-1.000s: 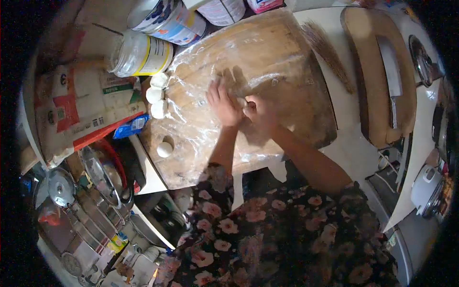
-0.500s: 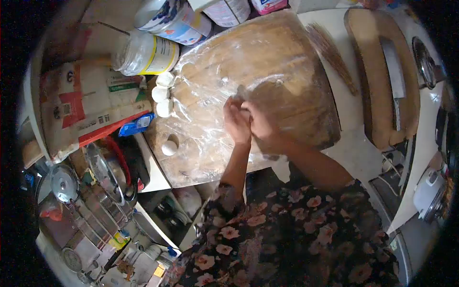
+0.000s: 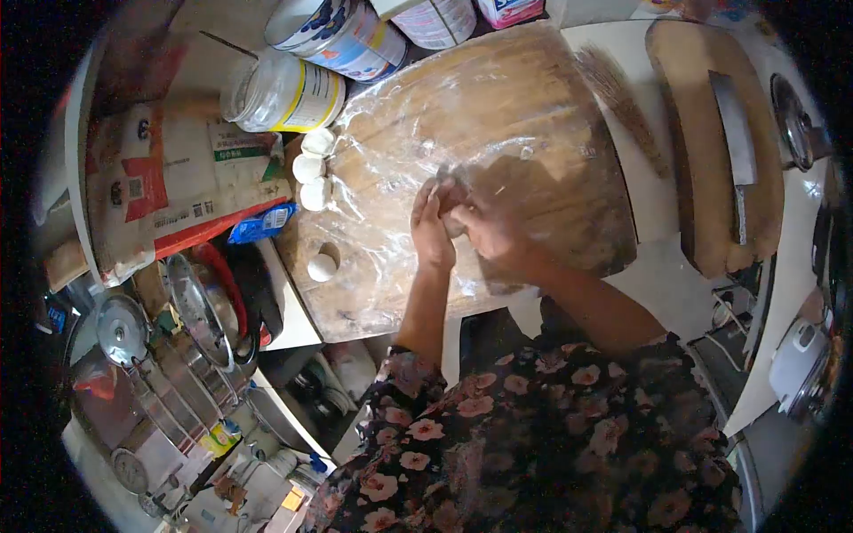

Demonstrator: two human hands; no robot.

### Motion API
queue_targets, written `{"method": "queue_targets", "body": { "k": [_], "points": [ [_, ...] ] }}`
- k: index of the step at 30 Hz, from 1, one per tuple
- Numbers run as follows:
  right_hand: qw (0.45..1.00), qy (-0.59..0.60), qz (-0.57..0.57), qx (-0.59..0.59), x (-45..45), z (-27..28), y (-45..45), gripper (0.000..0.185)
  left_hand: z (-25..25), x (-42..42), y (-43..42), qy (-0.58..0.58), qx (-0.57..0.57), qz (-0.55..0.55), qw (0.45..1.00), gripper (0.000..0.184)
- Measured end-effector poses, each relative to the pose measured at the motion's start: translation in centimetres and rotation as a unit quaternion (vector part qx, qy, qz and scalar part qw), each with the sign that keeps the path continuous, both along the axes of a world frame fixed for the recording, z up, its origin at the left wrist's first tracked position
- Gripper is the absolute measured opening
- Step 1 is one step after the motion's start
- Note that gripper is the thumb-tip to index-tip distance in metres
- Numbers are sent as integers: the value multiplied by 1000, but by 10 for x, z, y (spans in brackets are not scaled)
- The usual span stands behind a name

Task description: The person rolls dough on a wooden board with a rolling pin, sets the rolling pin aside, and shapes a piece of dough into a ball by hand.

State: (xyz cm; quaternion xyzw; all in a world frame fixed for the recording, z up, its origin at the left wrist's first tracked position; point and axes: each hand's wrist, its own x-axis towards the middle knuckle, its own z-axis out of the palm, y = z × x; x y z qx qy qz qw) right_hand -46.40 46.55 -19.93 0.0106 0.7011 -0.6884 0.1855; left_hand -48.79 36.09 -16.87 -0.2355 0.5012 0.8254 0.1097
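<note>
My left hand and my right hand meet above the middle of a floured wooden board. Both are closed around a small lump of dough, which the fingers mostly hide. The left hand is cupped with its fingers pointing away from me, while the right thumb and fingers press in from the side. Three white dough balls sit in a row at the board's left edge. Nearer to me lies a single round dough ball.
A clear jar with a yellow label and several tins stand behind the board. To its right are a straw whisk and a cleaver on a long cutting board. A cardboard box and pan lid are left.
My hands have tilted slightly, and the right fingers have shifted against the left palm. The whole view has moved a little; the dough balls on the board stay in place.
</note>
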Motion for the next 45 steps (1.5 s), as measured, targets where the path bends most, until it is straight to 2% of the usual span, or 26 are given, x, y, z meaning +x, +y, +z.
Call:
{"method": "queue_targets", "body": {
  "k": [1, 3, 5, 6, 8, 10, 12, 14, 15, 16, 18, 20, 22, 24, 28, 29, 32, 34, 35, 37, 38, 40, 41, 42, 44, 45],
  "points": [
    [1000, -1, 0, 0, -1, 4, 2, 31, -3, 10, 4, 97, -233, -29, 967, 30],
    [966, 176, 4, 189, -6, 34, 12, 31, -25, 12, 12, 163, -329, -48, 929, 29],
    [974, 124, -54, 180, -2, 9, 6, 30, -35, 5, 12, 261, -526, -86, 805, 29],
    [974, 83, -118, 173, -5, 0, 7, 28, -32, -17, 10, 263, -521, -85, 808, 29],
    [967, 74, -168, 179, -5, 9, 7, 27, -29, -45, 0, 371, -648, -126, 653, 31],
    [969, -52, -85, 225, -13, 13, 9, 30, -30, -58, 0, 360, -662, -103, 649, 33],
    [976, -9, -65, 207, -10, 18, 9, 30, -33, -54, -1, 350, -674, -85, 645, 35],
    [966, 80, -99, 226, -3, 26, 1, 30, -31, -36, -3, 278, -516, -193, 787, 38],
    [967, 82, -97, 221, -1, 26, 0, 30, 8, -21, 3, -3, -185, -177, 967, 39],
    [962, 167, -82, 199, 1, 25, 3, 30, -10, -11, -9, 106, -221, -154, 957, 37],
    [952, 247, -61, 168, 9, 22, -1, 30, 19, 10, -13, 0, -57, -47, 997, 37],
    [931, 284, 60, 220, 17, 16, -7, 27, 9, 29, -5, -16, -194, 22, 981, 35],
    [955, 229, 52, 181, 14, -1, -15, 30, -39, 41, -3, 178, -327, 48, 927, 26],
    [962, 146, -82, 215, 14, -8, -18, 28, -27, 16, -13, 293, -627, -66, 718, 26],
    [988, 19, -150, 38, 11, 7, -21, 28, -17, -27, -22, 312, -702, -100, 632, 42],
    [989, 24, -142, 35, 7, 14, -23, 28, -19, -29, -25, 310, -706, -92, 630, 42],
    [971, 15, -54, 231, -3, 36, -24, 22, -20, -18, -27, 297, -579, -185, 737, 47],
    [968, 68, -48, 238, 7, 26, -25, 19, -29, 7, -39, 165, -309, -202, 914, 40],
    [959, 158, -4, 234, 10, 39, -24, 19, -16, 18, -41, 163, -313, -197, 915, 40],
    [921, 285, 121, 236, 14, 40, -27, 22, 16, 36, -42, -19, -50, 64, 996, 35],
    [921, 285, 123, 235, 16, 32, -34, 22, 7, 46, -44, -19, -50, 67, 996, 35],
    [892, 346, 118, 266, 15, 19, -46, 23, -29, 63, -38, 66, -333, 100, 935, 33],
    [910, 276, 113, 288, 13, 18, -45, 24, -41, 59, -33, 188, -316, 118, 923, 32],
    [909, 273, 120, 291, 14, 18, -44, 24, -26, 48, -40, 228, -620, 9, 751, 33],
    [978, 116, -66, 160, 12, 18, -39, 27, -22, 18, -46, 278, -688, -58, 668, 38],
    [990, 42, -76, 107, 12, 18, -38, 32, -18, 6, -47, 273, -686, -54, 672, 38]
  ]
}}
